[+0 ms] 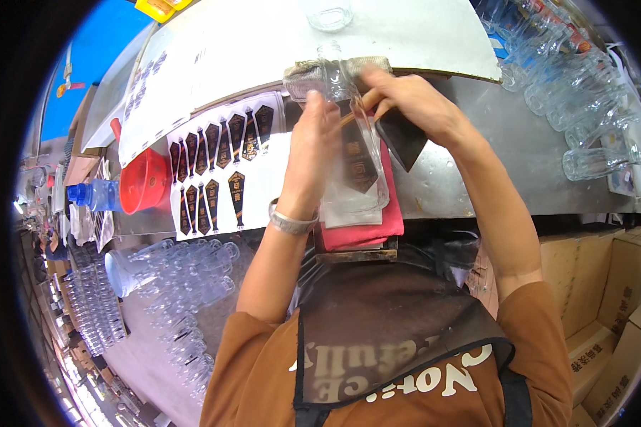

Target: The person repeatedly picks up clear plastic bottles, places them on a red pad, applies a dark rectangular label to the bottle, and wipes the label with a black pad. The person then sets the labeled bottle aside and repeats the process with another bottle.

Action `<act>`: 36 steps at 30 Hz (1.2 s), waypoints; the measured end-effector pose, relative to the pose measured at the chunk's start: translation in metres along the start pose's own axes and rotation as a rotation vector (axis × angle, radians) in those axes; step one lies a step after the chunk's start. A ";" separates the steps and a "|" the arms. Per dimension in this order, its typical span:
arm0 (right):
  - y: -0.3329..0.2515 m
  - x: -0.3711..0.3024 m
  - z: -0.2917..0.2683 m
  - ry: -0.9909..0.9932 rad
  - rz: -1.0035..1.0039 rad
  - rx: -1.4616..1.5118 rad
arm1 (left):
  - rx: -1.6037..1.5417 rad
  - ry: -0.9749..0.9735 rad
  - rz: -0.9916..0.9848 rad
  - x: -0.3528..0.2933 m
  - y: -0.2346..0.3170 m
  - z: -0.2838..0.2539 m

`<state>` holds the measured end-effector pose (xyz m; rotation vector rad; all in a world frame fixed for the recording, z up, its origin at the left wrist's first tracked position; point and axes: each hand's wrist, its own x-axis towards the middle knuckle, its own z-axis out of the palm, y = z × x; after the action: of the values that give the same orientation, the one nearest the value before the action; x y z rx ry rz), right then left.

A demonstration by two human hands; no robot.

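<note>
A clear glass bottle (374,153) lies in front of me, its neck pointing away and resting on a folded grey cloth (303,80). A dark tie-shaped decal (358,167) with gold print shows on it. My left hand (310,149), blurred, lies along the bottle's left side with fingers stretched out. My right hand (406,99) is by the bottle's shoulder, fingers bent. From that hand hangs a flat black piece (404,139) that looks like a scraper blade. Beneath the bottle are a white cloth (349,217) and a pink cloth (394,226).
A white sheet of tie-shaped decals (224,167) lies left, beside a red bowl (144,181) and a blue-capped bottle (92,195). Clear bottles stand in rows at lower left (185,285) and lie piled at far right (584,107). Cardboard boxes (584,285) are at lower right.
</note>
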<state>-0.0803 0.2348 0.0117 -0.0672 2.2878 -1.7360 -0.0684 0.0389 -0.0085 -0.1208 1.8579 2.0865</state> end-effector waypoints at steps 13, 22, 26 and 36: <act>-0.055 -0.002 0.006 0.439 -0.875 -0.638 | 0.672 -0.141 0.551 -0.083 -0.018 -0.033; -0.049 -0.031 0.010 0.181 -0.804 -0.481 | 0.685 -0.098 0.618 -0.082 -0.025 -0.027; -0.017 -0.043 0.004 0.080 -0.838 -0.311 | 0.705 -0.097 0.624 -0.083 -0.029 -0.032; -0.024 -0.052 0.011 0.161 -0.906 -0.480 | 0.880 -0.058 0.674 -0.087 -0.026 -0.021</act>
<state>-0.0305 0.2280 0.0411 -1.2628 2.9974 -1.4530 0.0180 0.0038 -0.0114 0.8628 2.8371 1.3251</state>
